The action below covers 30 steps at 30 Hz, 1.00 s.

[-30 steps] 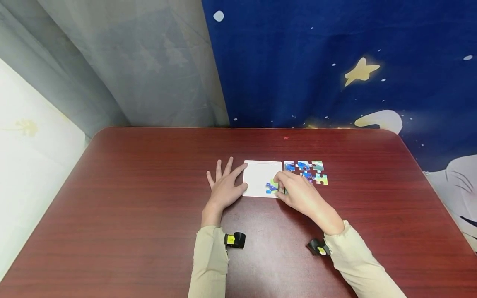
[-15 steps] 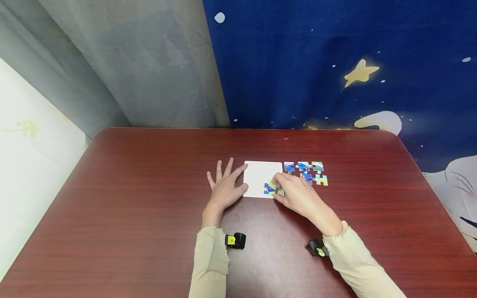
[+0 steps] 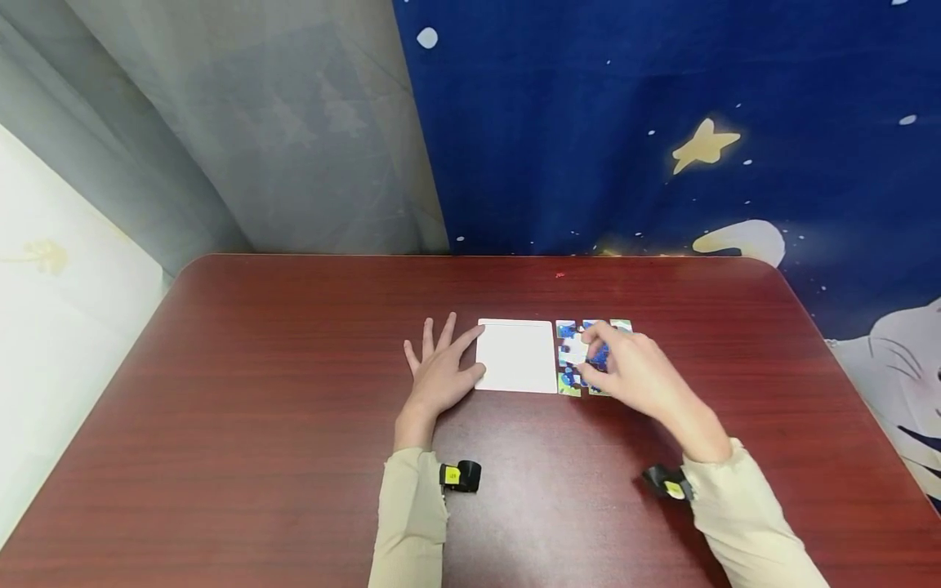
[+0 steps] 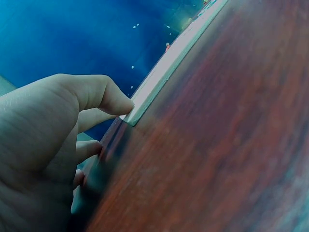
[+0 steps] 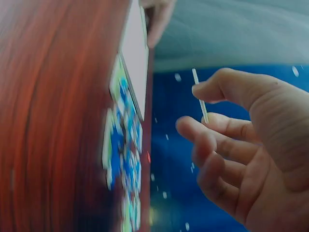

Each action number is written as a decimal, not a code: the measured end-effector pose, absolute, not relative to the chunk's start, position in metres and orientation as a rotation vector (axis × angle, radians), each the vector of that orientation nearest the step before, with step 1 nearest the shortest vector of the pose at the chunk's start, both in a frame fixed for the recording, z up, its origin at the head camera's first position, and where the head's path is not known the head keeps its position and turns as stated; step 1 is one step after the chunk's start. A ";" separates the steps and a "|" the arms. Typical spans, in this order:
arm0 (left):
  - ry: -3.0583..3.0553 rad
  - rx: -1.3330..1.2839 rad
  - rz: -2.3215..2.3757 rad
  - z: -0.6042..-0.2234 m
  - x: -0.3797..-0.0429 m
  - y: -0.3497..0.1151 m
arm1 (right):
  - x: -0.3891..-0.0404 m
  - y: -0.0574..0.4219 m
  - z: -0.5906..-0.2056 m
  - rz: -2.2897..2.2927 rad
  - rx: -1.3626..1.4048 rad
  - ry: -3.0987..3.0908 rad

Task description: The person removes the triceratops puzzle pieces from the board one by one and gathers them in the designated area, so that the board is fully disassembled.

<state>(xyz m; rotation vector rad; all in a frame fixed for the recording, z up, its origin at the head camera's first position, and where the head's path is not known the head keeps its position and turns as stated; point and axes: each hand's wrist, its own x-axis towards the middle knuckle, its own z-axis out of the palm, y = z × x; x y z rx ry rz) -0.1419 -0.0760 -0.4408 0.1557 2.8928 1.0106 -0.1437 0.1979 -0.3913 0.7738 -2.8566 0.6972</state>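
Note:
My left hand (image 3: 439,377) lies on the table with fingers spread. Its thumb and index fingertip touch the left edge of a flat white board (image 3: 516,355); in the left wrist view the thumb (image 4: 118,99) meets the board's corner. To the right, my right hand (image 3: 638,369) hovers over several blue and green jigsaw pieces (image 3: 566,328) and pinches one piece (image 3: 576,350), whose plain white face shows in the head view. Seen edge-on in the right wrist view, that piece (image 5: 199,94) sits between thumb and fingers, off the table. My hand hides some pieces.
The loose pieces (image 5: 116,150) lie close beside the board's right edge. A small red bit (image 3: 560,275) rests near the far edge of the brown table (image 3: 257,392). Behind the table hang grey and blue curtains (image 3: 559,122).
My right hand has moved right, from the board's lower right corner to above the loose pieces. The coloured patch seen over the board is gone from there. My left hand has stayed put.

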 end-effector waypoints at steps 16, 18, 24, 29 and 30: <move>2.897 0.160 1.014 -0.440 -0.142 -0.077 | -0.130 0.267 -0.391 0.762 0.654 -2.974; 2.896 0.161 1.013 -0.440 -0.142 -0.076 | -0.130 0.272 -0.393 0.760 0.650 -2.998; 2.903 0.172 1.020 -0.442 -0.141 -0.076 | -0.131 0.278 -0.396 0.754 0.664 -3.027; 2.901 0.173 1.016 -0.442 -0.142 -0.076 | -0.131 0.278 -0.397 0.763 0.658 -3.061; 2.901 0.176 1.016 -0.442 -0.142 -0.076 | -0.131 0.278 -0.397 0.766 0.656 -3.064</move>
